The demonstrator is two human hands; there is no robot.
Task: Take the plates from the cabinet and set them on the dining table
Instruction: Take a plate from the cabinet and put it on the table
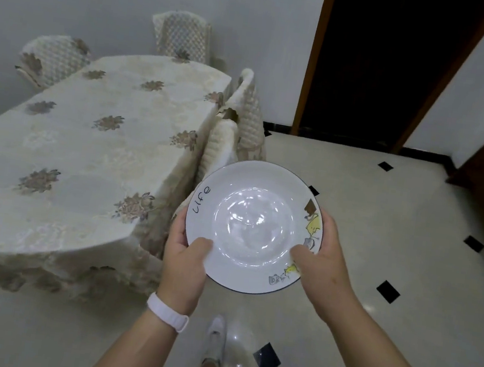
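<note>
Leftward stands the cloth-covered desk (pixel 81 139); beside its corner, over the floor (pixel 390 278), the left hand (pixel 186 255) clasps the white plate (pixel 252 225) by its rim, the right hand (pixel 325 254) likewise, each grip closed, thumb on top. Best carried level, then lowered flat well inside the edge.
</note>
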